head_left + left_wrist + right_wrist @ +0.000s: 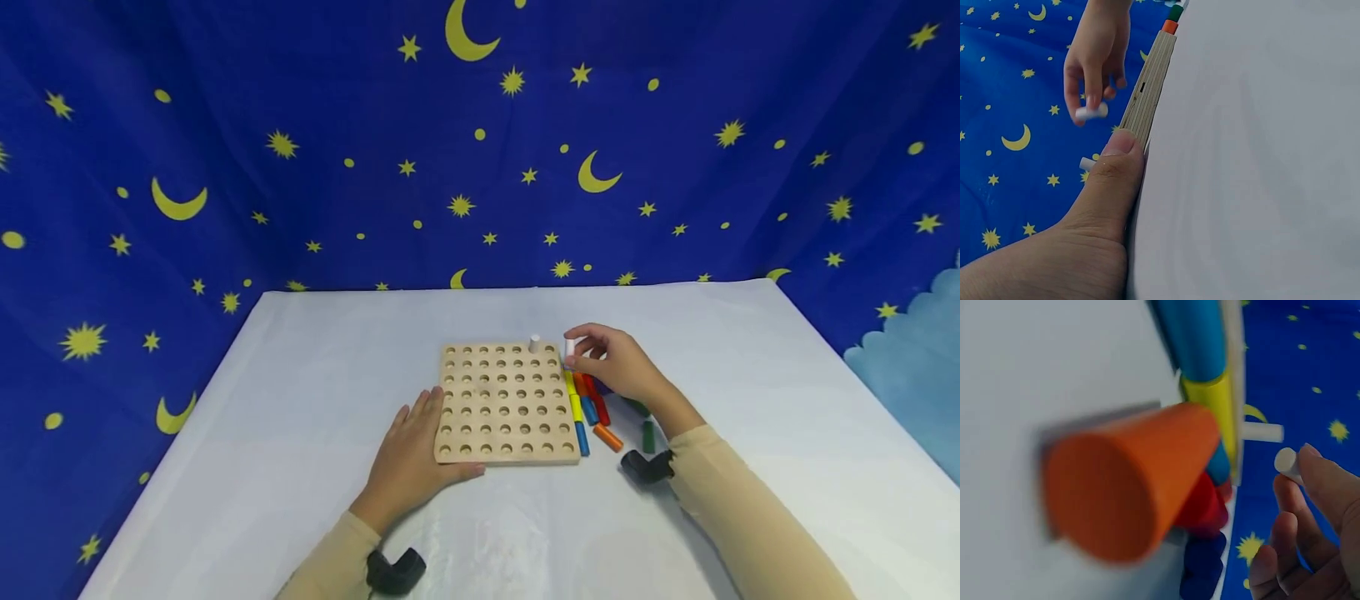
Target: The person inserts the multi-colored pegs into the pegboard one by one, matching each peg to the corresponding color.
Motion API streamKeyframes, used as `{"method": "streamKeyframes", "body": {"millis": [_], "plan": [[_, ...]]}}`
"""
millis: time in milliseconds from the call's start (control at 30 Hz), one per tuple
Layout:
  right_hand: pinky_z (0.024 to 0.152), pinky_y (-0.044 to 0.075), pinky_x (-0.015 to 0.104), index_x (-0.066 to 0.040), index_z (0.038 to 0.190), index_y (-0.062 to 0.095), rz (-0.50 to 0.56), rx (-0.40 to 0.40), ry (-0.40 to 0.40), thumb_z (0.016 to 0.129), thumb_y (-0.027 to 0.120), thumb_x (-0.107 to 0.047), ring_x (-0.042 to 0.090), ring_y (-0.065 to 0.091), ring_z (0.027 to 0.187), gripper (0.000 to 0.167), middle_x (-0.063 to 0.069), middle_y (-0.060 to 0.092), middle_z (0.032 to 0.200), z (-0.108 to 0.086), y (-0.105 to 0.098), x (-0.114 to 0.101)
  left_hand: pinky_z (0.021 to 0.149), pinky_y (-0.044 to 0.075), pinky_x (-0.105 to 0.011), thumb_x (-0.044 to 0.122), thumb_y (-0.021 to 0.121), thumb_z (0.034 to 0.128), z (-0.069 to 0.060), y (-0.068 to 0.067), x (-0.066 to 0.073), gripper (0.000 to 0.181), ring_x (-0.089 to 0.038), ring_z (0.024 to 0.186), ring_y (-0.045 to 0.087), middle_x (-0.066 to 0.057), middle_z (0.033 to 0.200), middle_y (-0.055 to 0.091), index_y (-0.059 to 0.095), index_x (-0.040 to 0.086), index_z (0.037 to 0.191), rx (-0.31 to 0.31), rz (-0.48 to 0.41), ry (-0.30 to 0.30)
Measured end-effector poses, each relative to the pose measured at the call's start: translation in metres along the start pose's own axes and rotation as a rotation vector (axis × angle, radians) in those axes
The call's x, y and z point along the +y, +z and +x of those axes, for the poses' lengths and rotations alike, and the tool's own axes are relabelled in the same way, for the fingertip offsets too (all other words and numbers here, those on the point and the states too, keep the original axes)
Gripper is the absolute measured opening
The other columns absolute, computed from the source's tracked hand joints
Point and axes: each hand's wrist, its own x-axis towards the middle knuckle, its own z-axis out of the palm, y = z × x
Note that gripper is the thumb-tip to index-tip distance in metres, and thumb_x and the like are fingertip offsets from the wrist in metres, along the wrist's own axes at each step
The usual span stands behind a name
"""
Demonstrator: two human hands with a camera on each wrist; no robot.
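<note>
The square wooden board with rows of round holes lies on the white table. A white peg stands upright in its back row, second hole from the right. My right hand pinches another white peg between thumb and finger, by the board's back right corner; the right wrist view shows this peg apart from the standing one. My left hand rests at the board's front left corner, fingers on the left edge and thumb along the front edge.
Right of the board lie yellow pegs, blue pegs, red pegs, orange pegs and green pegs. A dark wrist mount sits near the green ones. Behind the table hangs a blue cloth with moons and stars.
</note>
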Motion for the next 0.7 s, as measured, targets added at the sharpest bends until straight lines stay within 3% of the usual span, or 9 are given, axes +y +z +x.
{"method": "streamKeyframes", "body": {"millis": [233,400,700], "plan": [[0.066,0.050,0.029,-0.016,0.125,0.064,-0.051,-0.001,0.028,0.091,0.073,-0.027,0.020,0.057,0.075,0.036,0.004,0.069,0.098,0.028,0.014,-0.003,0.127,0.015,-0.049,0.082,0.071,0.0619,0.000,0.002,-0.002,0.135,-0.030,0.153,0.023,-0.013,0.164,0.025,0.018,0.003,0.158,0.004,-0.007,0.003],[0.069,0.050,0.028,-0.019,0.126,0.063,-0.126,0.009,0.081,0.091,0.073,-0.030,0.019,0.060,0.080,0.037,0.003,0.069,0.101,0.034,0.020,-0.005,0.127,0.015,-0.050,0.084,0.069,0.0615,-0.002,0.005,-0.005,0.136,-0.030,0.153,0.023,-0.013,0.164,0.025,0.017,0.005,0.159,-0.006,-0.015,-0.002],[0.071,0.051,0.030,-0.020,0.127,0.063,-0.187,0.047,0.025,0.092,0.072,-0.029,0.018,0.062,0.080,0.037,0.003,0.071,0.103,0.040,0.018,-0.009,0.126,0.016,-0.051,0.085,0.068,0.0617,0.002,0.001,-0.003,0.136,-0.031,0.152,0.024,-0.015,0.163,0.027,0.018,0.003,0.158,0.015,-0.004,0.017]]}}
